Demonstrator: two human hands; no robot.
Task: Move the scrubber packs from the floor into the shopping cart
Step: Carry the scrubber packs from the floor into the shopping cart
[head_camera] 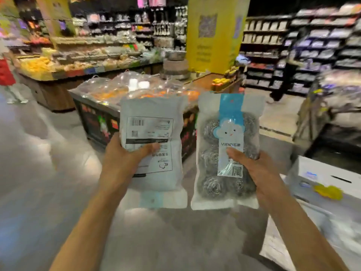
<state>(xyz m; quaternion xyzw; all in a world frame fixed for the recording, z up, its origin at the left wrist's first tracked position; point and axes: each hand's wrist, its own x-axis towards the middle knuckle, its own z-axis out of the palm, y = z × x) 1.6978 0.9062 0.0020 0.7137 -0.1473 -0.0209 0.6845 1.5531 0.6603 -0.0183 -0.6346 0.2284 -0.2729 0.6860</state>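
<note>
Scrubber packs, two of them, are held up side by side above the grey floor [39, 173], long axes upright, a narrow gap between their inner edges. The left hand [121, 163] grips the left scrubber pack [154, 122] at its lower left edge, thumb curled over the printed back face; this pack is upside down, its blue hang-tab end pointing down and near. The right hand [259, 171] grips the right scrubber pack [224, 133] at its lower right edge, thumb pressed on the blue label; its front faces the camera, steel-wool balls showing through the clear film, hang-tab end up and far. Beyond the packs stands a display bin [93, 106] heaped with bagged goods. A wire shopping cart [320, 114] sits at far right, blurred. White cartons [322, 178] lie near right. Open floor stretches to the left.
</note>
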